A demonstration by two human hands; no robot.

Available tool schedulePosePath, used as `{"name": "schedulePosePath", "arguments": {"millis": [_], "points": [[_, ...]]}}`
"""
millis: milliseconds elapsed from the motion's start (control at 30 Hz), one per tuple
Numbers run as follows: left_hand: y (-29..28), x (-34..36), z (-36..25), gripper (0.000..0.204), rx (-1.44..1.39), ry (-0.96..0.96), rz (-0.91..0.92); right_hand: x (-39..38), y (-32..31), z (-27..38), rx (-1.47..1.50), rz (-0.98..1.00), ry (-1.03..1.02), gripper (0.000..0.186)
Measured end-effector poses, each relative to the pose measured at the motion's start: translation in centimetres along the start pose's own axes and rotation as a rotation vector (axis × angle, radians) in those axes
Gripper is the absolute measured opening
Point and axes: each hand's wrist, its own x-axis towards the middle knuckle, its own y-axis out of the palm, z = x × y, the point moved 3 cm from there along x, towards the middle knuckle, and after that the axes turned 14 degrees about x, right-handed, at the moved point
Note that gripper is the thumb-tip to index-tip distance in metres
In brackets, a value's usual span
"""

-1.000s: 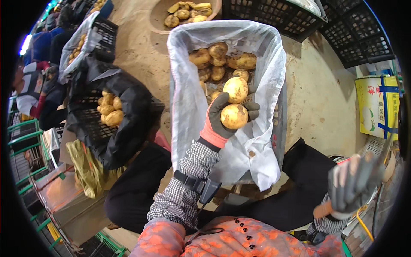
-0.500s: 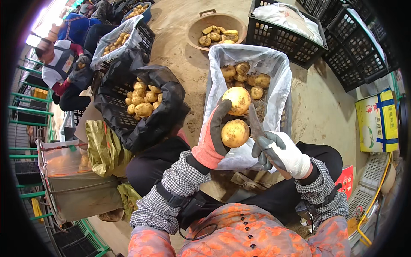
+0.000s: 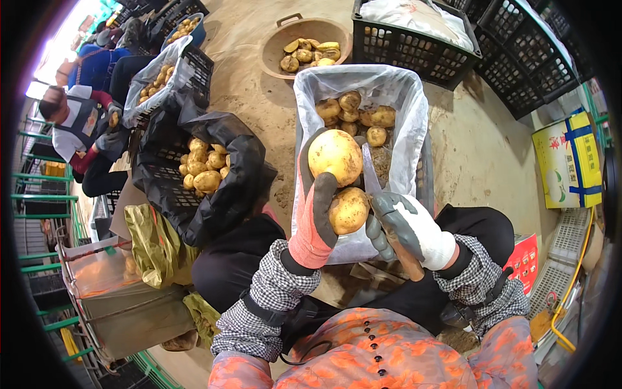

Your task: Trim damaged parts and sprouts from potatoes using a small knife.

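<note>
My left hand, in a coral and grey glove, is closed around a large yellow potato with brown specks. Beneath it a second potato sits between my left thumb and the fingers of my right hand; which hand bears it, I cannot tell. My right hand, in a white and grey glove, grips a knife. The knife's blade points away from me beside the upper potato, and its wooden handle sticks out below the fist. Below both hands is a crate with a white liner, holding several potatoes.
Left of my knees stands a black-lined crate of potatoes. A brown basin with cut potatoes lies ahead. Black crates stand at the far right, a yellow box at the right. A co-worker sits at the left.
My left hand has turned and raised the upper potato nearer to me. My right hand with the knife has shifted slightly left, closer to the potatoes. The whole view has swung a little.
</note>
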Motion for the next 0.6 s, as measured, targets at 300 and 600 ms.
{"name": "schedulePosePath", "arguments": {"millis": [300, 600], "points": [[0.0, -0.4, 0.9, 0.047, -0.376, -0.227, 0.007, -0.3, 0.1, 0.1, -0.069, 0.000, 0.046, 0.042], [-7.1, 0.2, 3.4, 0.042, -0.257, -0.098, -0.427, 0.5, -1.0, 0.8, 0.141, -0.323, -0.118, 0.044]]}}
